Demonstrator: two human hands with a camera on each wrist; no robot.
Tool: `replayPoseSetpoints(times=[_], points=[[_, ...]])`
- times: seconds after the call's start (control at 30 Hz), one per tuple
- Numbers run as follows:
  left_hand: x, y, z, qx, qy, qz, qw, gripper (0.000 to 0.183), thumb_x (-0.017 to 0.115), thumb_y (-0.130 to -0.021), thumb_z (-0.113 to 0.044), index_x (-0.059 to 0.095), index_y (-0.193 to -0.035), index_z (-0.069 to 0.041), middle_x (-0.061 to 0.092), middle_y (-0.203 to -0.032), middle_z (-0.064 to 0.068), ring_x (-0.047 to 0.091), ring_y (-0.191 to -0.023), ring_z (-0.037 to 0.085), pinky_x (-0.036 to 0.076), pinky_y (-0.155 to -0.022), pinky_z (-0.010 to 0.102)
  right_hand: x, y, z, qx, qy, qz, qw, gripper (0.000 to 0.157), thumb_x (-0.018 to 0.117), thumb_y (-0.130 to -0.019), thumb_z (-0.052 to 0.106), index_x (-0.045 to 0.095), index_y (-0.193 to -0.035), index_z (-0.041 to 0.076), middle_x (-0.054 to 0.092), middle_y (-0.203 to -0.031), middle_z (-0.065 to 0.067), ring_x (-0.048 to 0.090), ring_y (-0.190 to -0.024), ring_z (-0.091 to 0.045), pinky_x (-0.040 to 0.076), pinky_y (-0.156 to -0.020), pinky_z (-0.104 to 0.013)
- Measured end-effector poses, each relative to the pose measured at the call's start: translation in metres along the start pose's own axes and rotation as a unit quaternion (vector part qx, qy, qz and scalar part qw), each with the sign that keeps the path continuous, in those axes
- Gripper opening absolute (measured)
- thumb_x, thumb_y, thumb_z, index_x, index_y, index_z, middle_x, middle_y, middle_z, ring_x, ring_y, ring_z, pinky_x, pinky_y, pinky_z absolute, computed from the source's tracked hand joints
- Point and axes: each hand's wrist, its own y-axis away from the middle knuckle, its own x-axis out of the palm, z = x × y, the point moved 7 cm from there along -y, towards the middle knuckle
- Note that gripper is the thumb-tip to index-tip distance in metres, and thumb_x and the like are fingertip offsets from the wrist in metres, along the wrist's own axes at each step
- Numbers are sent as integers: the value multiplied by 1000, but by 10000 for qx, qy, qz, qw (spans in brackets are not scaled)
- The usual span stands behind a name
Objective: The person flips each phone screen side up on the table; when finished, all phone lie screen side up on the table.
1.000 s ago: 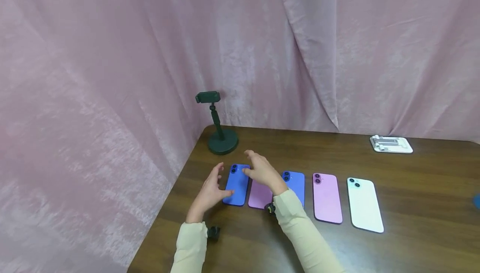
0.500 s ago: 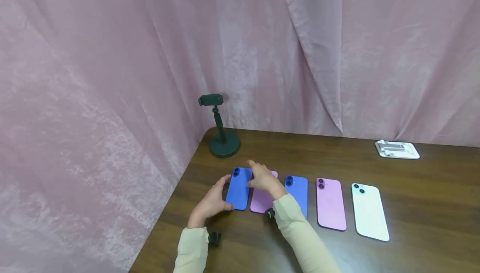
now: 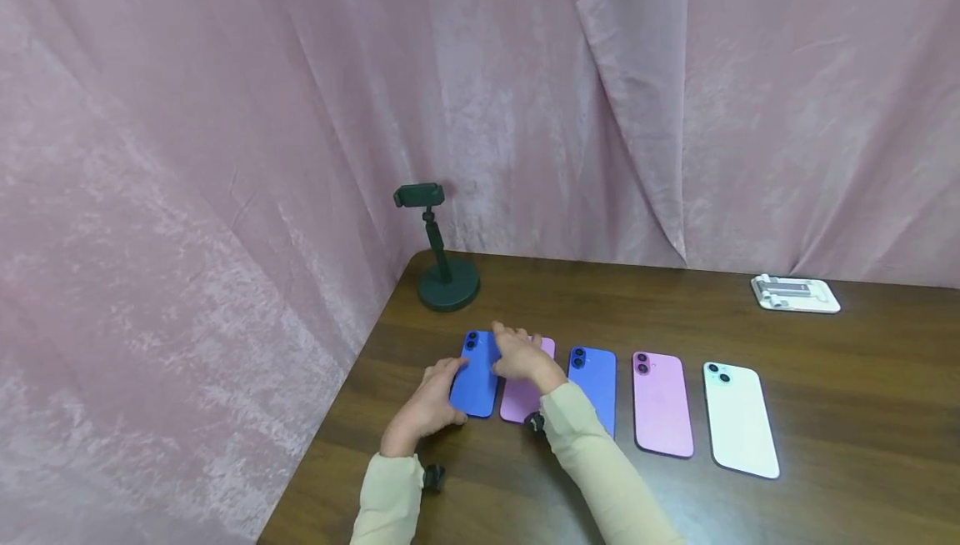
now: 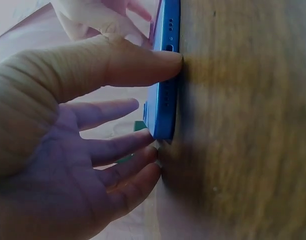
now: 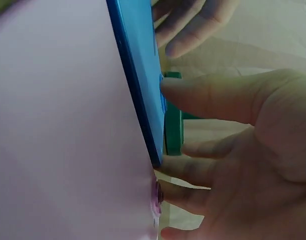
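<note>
A blue phone (image 3: pixel 472 387) lies back up on the table, at the left end of a row. My left hand (image 3: pixel 429 408) holds it at its lower left: in the left wrist view, the thumb (image 4: pixel 143 64) presses the bottom edge beside the charging port and the fingers (image 4: pixel 125 147) meet the corner. My right hand (image 3: pixel 521 357) reaches over a pink phone (image 3: pixel 517 399) to the blue one's upper right. From the right wrist, its extended thumb (image 5: pixel 203 97) overlaps the blue back near the camera bump, and straight fingers (image 5: pixel 188 170) stretch toward the top corner.
Rightward in the row lie another blue phone (image 3: pixel 596 378), another pink phone (image 3: pixel 662 403) and a white phone (image 3: pixel 741 420). Behind stand a dark green phone stand (image 3: pixel 448 285) and a folded white stand (image 3: pixel 797 295) lying flat. Pink curtains (image 3: pixel 510 112) hang along the table's back and left.
My left hand has closed in on the leftmost blue phone's lower left, and my right hand has lowered to its upper right. That phone has shifted slightly left.
</note>
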Motion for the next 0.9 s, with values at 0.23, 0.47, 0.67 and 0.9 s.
replayPoseSetpoints(times=[0.23, 0.47, 0.67, 0.9], points=[[-1, 1, -2, -85, -212, -43, 9997, 79, 86, -74, 3, 50, -143, 2, 43, -148, 21, 38, -132, 40, 39, -105, 59, -3, 1, 7, -355, -168, -280, 9988, 64, 74, -87, 6, 44, -141, -9, 53, -139, -28, 47, -131, -45, 32, -110, -60], [0, -3, -4, -85, -309, -30, 9995, 80, 87, -74, 1, 48, -144, 5, 40, -151, 20, 38, -135, 41, 40, -106, 58, -15, 3, 6, -585, -800, -558, 9935, 54, 71, -83, -3, 48, -131, -7, 56, -128, -25, 53, -119, -40, 42, -103, -52], [0, -6, -3, -89, -329, 6, 9994, 83, 86, -74, 1, 46, -148, 3, 37, -155, 18, 36, -138, 40, 39, -106, 57, -22, 3, 1, -659, -1530, -711, 9835, 59, 72, -83, -6, 44, -136, -7, 54, -131, -29, 53, -122, -41, 44, -102, -52], [0, -4, 0, -116, -289, 49, 9995, 86, 84, -74, 1, 44, -150, 0, 35, -157, 17, 34, -139, 39, 38, -107, 58, -27, 6, -8, -425, -2599, -601, 9628, 74, 73, -85, -4, 36, -149, -6, 53, -136, -31, 56, -119, -40, 46, -100, -52]])
